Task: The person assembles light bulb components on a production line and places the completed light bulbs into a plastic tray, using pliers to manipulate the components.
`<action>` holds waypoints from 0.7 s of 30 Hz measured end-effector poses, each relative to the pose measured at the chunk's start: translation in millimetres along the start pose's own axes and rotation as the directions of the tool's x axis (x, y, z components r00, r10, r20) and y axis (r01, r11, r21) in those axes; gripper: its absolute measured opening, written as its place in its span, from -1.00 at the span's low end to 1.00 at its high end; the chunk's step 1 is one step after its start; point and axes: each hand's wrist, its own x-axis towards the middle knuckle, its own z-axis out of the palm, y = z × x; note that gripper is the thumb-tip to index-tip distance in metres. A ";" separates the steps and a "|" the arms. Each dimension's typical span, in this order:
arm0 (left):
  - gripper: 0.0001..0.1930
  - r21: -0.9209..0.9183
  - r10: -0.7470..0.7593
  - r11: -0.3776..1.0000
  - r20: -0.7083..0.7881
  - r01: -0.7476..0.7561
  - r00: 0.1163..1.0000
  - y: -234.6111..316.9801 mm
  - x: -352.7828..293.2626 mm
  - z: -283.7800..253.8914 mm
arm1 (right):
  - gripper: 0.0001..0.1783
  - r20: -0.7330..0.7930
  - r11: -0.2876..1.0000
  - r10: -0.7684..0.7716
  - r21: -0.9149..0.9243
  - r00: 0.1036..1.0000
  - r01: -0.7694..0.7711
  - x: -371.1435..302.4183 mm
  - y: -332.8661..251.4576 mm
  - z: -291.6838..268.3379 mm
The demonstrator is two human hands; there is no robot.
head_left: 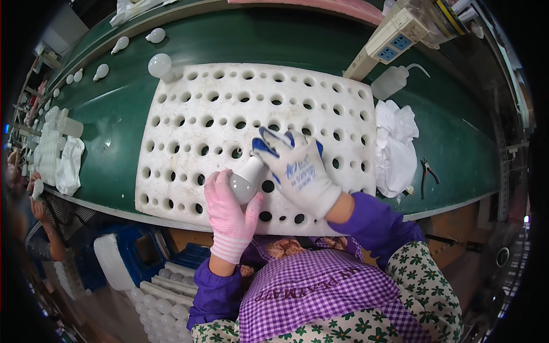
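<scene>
An LED light bulb with a milky globe and a white body lies tilted above the white foam board, its base end pointing away from me. My left hand, in a pink striped glove, is closed around the globe. At the base end is my right hand, in a white glove with blue-coated fingertips. Its fingers curl over the base and partly hide it. The board has rows of large and small round holes. Another bulb rests at the board's far left corner.
Several bulbs lie on the green table at the far left. To the right are a white cloth, pliers, a squeeze bottle and a power strip. A co-worker's hand shows at left.
</scene>
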 end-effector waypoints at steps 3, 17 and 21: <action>-0.28 -0.008 -0.015 1.000 0.007 0.015 1.000 -4.6 -0.8 1.7 | -0.42 -0.033 0.994 -0.054 -0.097 0.998 0.051 -3.5 -2.9 0.2; -0.29 -0.083 -0.023 0.996 0.029 0.026 0.999 -10.5 -2.3 -1.2 | -0.41 0.044 0.996 -0.049 -0.069 0.998 0.052 6.4 -1.6 -1.5; -0.30 -0.109 -0.038 0.993 0.040 0.042 0.998 -10.4 0.3 -2.1 | -0.44 -0.021 0.999 0.000 0.054 1.000 0.001 0.3 -2.9 -0.8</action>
